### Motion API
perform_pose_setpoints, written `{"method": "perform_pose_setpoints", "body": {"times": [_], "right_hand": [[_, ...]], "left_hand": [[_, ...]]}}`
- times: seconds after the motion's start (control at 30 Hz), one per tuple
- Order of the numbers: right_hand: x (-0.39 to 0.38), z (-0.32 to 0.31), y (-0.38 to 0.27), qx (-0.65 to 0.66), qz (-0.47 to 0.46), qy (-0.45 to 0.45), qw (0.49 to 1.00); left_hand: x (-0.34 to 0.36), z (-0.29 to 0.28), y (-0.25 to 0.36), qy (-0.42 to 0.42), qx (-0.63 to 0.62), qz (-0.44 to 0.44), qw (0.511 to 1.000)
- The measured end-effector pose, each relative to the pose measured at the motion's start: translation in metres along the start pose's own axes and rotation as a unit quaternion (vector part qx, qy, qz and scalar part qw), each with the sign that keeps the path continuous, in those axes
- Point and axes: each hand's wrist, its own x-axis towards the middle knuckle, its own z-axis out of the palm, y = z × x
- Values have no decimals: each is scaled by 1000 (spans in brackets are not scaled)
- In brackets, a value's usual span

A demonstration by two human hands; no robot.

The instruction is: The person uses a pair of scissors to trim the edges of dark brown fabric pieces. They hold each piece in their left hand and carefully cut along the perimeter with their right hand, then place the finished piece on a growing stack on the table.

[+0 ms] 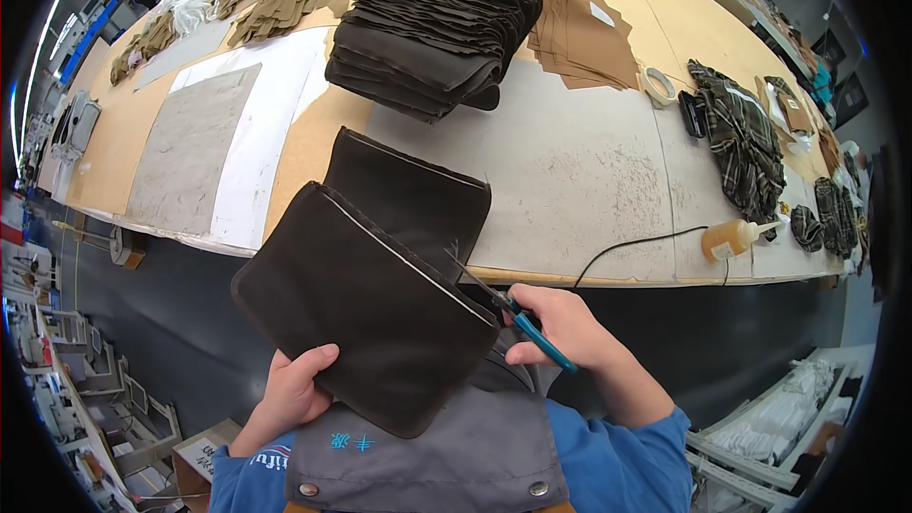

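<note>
The worker's left hand (302,385) grips one dark panel (351,294) before the apron (427,456); the right hand (562,325) clasps one pair of teal-handled scissors (543,342) by its edge.
Behind, partly hidden, is a second panel (408,185); beyond, one dark stack (427,38), layers uncountable, one tape roll (646,87), one nozzled bottle (730,241).

Held panel (370,313): brownish black, pale edge line
Scissor handles (541,340): teal
Far stack (432,38): blackish
Right fabric bundle (741,142): dark plaid
Bottle (727,240): amber
Tabletop (674,24): tan
Apron (427,456): grey
Sleeves (627,456): blue
</note>
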Motion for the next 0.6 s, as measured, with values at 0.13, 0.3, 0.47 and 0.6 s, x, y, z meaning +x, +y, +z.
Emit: {"method": "perform_pose_setpoints", "body": {"times": [0.13, 0.3, 0.47, 0.6], "right_hand": [[11, 2, -8, -46, -16, -11, 999], [16, -2, -13, -27, 3, -46, 999], [12, -4, -15, -22, 9, -40, 999], [8, -3, -8, -20, 8, -39, 999]], "left_hand": [[0, 1, -1, -1, 6, -13, 1000], [-1, 8, -1, 17, 18, -2, 1000], [-1, 8, -2, 16, 21, -4, 1000], [0, 9, -2, 16, 21, -5, 1000]]}}
